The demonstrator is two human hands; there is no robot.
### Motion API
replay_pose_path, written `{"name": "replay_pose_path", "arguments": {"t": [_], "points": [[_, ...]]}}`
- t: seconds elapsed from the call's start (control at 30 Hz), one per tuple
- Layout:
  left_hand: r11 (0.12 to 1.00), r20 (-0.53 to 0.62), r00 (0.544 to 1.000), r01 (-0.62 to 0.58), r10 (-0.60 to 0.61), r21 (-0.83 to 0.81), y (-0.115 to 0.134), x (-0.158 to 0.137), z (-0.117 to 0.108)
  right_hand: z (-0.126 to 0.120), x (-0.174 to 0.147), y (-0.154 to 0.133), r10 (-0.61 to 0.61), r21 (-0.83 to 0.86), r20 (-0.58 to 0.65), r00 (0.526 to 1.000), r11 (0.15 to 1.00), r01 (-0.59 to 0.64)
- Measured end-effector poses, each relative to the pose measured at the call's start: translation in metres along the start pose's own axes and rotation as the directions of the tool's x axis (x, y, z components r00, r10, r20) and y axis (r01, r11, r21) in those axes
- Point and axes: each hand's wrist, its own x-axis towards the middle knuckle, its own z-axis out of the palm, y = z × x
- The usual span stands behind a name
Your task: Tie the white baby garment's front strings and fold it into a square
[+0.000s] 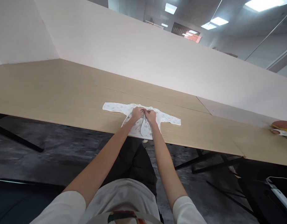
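A small white baby shirt (147, 129) with a faint print lies spread on the wooden table (71, 93), both long sleeves stretched out sideways. Its front is toward me, and the front edges part below my hands. My left hand (138, 113) pinches the fabric on the left of the neck opening. Close beside it, my right hand (150, 115) pinches the fabric on the right. The fingertips of both hands nearly meet at the top of the front opening. Whatever small fastening may be between them is hidden by the fingers.
A white partition (134, 53) rises behind the table. At the far right of the table sits a brown and yellow item (282, 125). Black chairs stand below at both sides, the right one with a white device (282, 197) and cable.
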Motion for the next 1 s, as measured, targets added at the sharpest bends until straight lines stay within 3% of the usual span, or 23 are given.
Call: {"name": "replay_pose_path", "arguments": {"t": [0.23, 0.47, 0.77, 1.0], "points": [[0.995, -0.013, 1.0, -0.03, 0.029, -0.097, -0.003, 0.0, -0.001, 0.001, 0.002, 0.002, 0.012, -0.019, -0.019, 1.0, 1.0, -0.012], [0.998, -0.008, 0.999, 0.038, -0.037, 0.052, 0.0, 0.0, 0.001, 0.002, 0.002, 0.001, -0.02, -0.103, -0.023, 1.0, 0.994, 0.018], [0.999, 0.004, 1.0, 0.02, -0.02, 0.028, -0.003, 0.001, 0.001, 0.007, -0.002, -0.009, 0.006, -0.306, -0.013, 1.0, 0.952, -0.01], [0.978, 0.031, 0.999, 0.019, -0.026, 0.206, 0.0, 0.003, 0.004, 0.004, -0.001, -0.005, 0.002, -0.199, -0.027, 1.0, 0.98, -0.007]]}}
